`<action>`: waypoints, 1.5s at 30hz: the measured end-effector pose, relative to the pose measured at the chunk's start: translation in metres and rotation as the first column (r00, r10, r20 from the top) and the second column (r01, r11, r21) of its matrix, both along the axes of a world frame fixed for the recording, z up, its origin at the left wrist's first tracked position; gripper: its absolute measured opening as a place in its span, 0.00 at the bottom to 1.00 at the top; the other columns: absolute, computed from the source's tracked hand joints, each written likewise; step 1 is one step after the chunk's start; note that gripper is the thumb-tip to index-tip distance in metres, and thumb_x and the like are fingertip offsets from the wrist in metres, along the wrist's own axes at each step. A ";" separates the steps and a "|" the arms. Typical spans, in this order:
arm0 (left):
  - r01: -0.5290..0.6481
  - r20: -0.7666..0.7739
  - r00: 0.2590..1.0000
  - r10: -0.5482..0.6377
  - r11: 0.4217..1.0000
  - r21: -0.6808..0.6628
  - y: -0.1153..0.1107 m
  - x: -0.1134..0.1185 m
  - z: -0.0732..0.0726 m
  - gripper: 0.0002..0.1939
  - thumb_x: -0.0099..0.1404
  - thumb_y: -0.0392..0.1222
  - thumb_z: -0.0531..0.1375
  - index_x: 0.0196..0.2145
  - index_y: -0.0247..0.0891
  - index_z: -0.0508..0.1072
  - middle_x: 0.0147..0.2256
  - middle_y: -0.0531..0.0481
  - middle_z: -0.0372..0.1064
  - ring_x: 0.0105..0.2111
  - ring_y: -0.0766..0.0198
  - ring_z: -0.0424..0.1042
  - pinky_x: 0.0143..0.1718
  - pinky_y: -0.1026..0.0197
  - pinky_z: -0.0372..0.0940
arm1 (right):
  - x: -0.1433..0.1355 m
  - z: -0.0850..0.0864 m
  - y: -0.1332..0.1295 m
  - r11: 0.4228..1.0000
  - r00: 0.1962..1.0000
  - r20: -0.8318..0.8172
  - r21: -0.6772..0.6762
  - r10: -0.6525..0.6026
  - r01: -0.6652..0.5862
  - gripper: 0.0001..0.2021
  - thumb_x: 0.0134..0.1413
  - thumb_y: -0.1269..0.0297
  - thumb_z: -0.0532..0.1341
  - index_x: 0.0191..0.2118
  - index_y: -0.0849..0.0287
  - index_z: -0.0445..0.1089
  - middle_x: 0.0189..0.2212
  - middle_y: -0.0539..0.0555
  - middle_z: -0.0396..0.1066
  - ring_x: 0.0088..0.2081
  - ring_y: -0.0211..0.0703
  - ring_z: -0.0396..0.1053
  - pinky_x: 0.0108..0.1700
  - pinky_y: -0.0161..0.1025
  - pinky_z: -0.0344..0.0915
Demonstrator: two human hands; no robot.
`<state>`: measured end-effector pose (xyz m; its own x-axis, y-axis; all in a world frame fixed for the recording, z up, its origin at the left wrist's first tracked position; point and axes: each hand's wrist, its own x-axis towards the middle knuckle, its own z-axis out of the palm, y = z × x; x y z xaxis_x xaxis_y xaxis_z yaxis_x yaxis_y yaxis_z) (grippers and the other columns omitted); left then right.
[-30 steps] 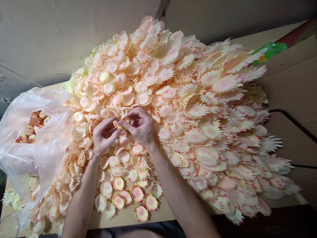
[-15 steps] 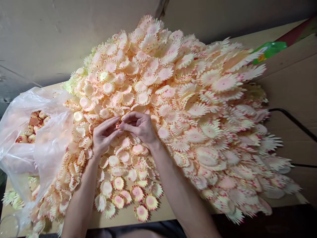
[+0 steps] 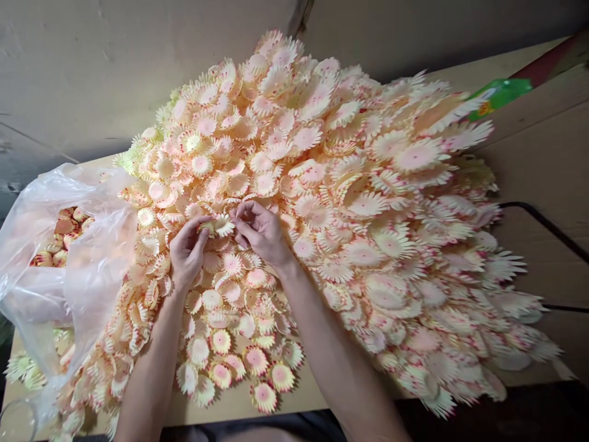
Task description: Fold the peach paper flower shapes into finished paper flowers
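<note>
Two bare hands meet over the pile of paper-like flowers (image 3: 363, 252) on the table (image 3: 230, 414), apparently mid-way through working one small fringed flower (image 3: 224, 226). It sits between them, pinched at its left side by the thumb and fingers of the left hand (image 3: 185, 252). The right hand (image 3: 262, 236) curls inward beside it, fingertips bunched; whether they grip anything, I cannot tell. Next calls for a steady left pinch, wrists low, and light right fingertips on the fringe.
</note>
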<state>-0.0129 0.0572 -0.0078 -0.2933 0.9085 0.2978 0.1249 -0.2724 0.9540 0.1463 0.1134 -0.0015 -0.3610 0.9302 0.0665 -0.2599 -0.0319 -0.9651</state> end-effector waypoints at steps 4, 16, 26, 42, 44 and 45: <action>0.068 0.009 0.998 -0.068 0.998 -0.014 0.000 0.000 -0.002 0.16 0.62 0.43 0.67 0.48 0.40 0.78 0.43 0.45 0.78 0.37 0.67 0.76 0.39 0.67 0.71 | 0.001 -0.002 -0.003 0.996 0.996 0.065 0.055 0.060 -0.064 0.07 0.60 0.58 0.60 0.38 0.56 0.70 0.28 0.46 0.66 0.20 0.28 0.60 0.22 0.31 0.58; 0.126 -0.046 0.991 -0.126 0.992 -0.023 -0.001 -0.004 -0.010 0.18 0.58 0.42 0.70 0.47 0.40 0.80 0.39 0.45 0.80 0.34 0.63 0.79 0.37 0.64 0.75 | -0.004 -0.010 -0.005 0.979 0.979 0.166 0.180 -0.122 0.092 0.10 0.51 0.62 0.67 0.37 0.57 0.68 0.33 0.50 0.71 0.29 0.34 0.70 0.27 0.31 0.69; -0.099 -0.048 0.994 0.099 0.995 0.009 -0.002 -0.001 -0.006 0.11 0.62 0.44 0.67 0.41 0.37 0.82 0.35 0.47 0.80 0.30 0.68 0.77 0.33 0.68 0.73 | -0.004 -0.012 -0.004 0.825 0.822 0.256 0.420 -0.508 0.378 0.03 0.53 0.65 0.63 0.33 0.56 0.67 0.27 0.49 0.71 0.23 0.35 0.67 0.25 0.34 0.65; 0.128 0.033 0.991 -0.129 0.991 0.039 -0.001 0.001 -0.001 0.23 0.52 0.49 0.73 0.45 0.40 0.78 0.41 0.46 0.73 0.35 0.67 0.73 0.31 0.68 0.69 | 0.000 0.011 -0.010 0.999 0.998 0.048 0.026 -0.036 0.035 0.14 0.43 0.54 0.73 0.30 0.58 0.73 0.23 0.48 0.73 0.15 0.30 0.60 0.15 0.32 0.57; 0.135 -0.019 0.991 -0.134 0.988 0.073 0.000 -0.001 -0.002 0.21 0.53 0.48 0.72 0.44 0.40 0.80 0.43 0.44 0.74 0.40 0.63 0.74 0.34 0.66 0.70 | -0.001 0.012 -0.011 1.000 1.000 0.025 -0.007 0.012 -0.012 0.14 0.41 0.56 0.74 0.30 0.58 0.74 0.23 0.48 0.73 0.15 0.30 0.61 0.15 0.31 0.58; 0.139 -0.026 0.990 -0.137 0.987 0.083 0.001 -0.002 -0.003 0.21 0.54 0.48 0.72 0.45 0.40 0.80 0.44 0.43 0.74 0.42 0.61 0.74 0.35 0.65 0.71 | -0.001 0.012 -0.011 0.999 0.999 0.021 -0.023 0.029 -0.028 0.14 0.41 0.56 0.74 0.30 0.59 0.74 0.23 0.48 0.74 0.15 0.29 0.61 0.15 0.30 0.57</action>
<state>-0.0148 0.0579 -0.0107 -0.1600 0.9111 0.3798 0.0994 -0.3679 0.9245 0.1452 0.1028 0.0109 -0.3885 0.9207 0.0371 -0.2378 -0.0613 -0.9694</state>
